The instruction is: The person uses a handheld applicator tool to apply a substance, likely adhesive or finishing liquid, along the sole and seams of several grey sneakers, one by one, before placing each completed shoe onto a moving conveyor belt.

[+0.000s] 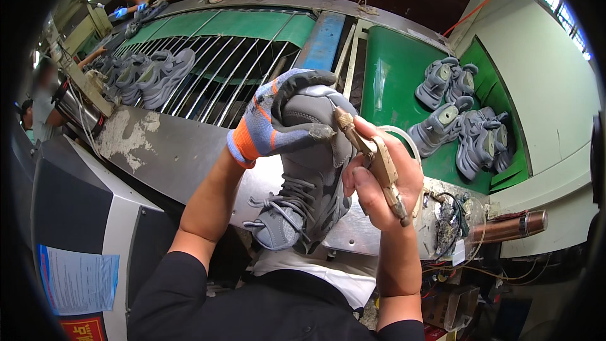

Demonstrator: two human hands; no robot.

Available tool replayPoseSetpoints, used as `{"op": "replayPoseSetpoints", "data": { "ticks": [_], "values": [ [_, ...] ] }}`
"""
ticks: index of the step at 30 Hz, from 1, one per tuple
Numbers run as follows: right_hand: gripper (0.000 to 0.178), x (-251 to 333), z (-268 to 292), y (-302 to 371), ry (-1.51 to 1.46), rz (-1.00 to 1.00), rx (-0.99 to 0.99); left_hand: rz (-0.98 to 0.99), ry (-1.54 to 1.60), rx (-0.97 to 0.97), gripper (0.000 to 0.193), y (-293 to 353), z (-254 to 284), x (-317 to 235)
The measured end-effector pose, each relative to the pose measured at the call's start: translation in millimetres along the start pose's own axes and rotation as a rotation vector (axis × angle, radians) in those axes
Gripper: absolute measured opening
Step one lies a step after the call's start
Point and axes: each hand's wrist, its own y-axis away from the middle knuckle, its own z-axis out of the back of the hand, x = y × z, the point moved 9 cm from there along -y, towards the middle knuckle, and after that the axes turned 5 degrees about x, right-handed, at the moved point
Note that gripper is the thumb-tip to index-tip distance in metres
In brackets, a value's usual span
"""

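Note:
A grey lace-up sneaker (307,177) hangs before me, its laced end toward my body. My left hand (271,117), in a blue-grey and orange glove with dark fingers, is closed around the sneaker's far end. My bare right hand (394,177) grips a brass-coloured nozzle gun (382,163). Its thin needle tip points at the far end of the sneaker, close to my gloved fingers; I cannot tell whether it touches. A pale hose (404,134) curves behind my right hand. The sneaker's underside is hidden.
Several grey sneakers lie on a green belt (388,57) at right. More sneakers (167,76) sit at left beside a metal roller rack (218,82). Tangled wires (451,221) and a copper-coloured cylinder (521,226) are right of me. Other people work at far left.

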Motion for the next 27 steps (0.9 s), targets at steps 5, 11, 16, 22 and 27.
{"op": "replayPoseSetpoints", "data": {
  "ticks": [5,11,16,22,27],
  "values": [
    [0.051,-28.9,4.1,14.9,-0.251,-0.09,-0.096,0.056,0.041,0.008,0.077,-3.6,6.3,15.6],
    [0.05,-59.3,5.1,50.9,-0.329,0.002,-0.184,0.084,0.087,-0.023,0.078,-4.8,10.3,28.6],
    [0.052,-80.8,-3.2,82.8,-0.273,0.051,-0.162,0.033,0.087,-0.043,0.073,-7.0,15.5,33.8],
    [0.049,-103.9,-11.6,115.1,-0.321,-0.074,-0.195,0.037,0.084,-0.038,0.064,-7.5,19.3,42.5],
    [0.05,-111.2,-20.7,135.2,-0.341,-0.119,-0.157,0.031,0.054,-0.066,0.069,-6.6,22.9,48.3]
  ]
}}
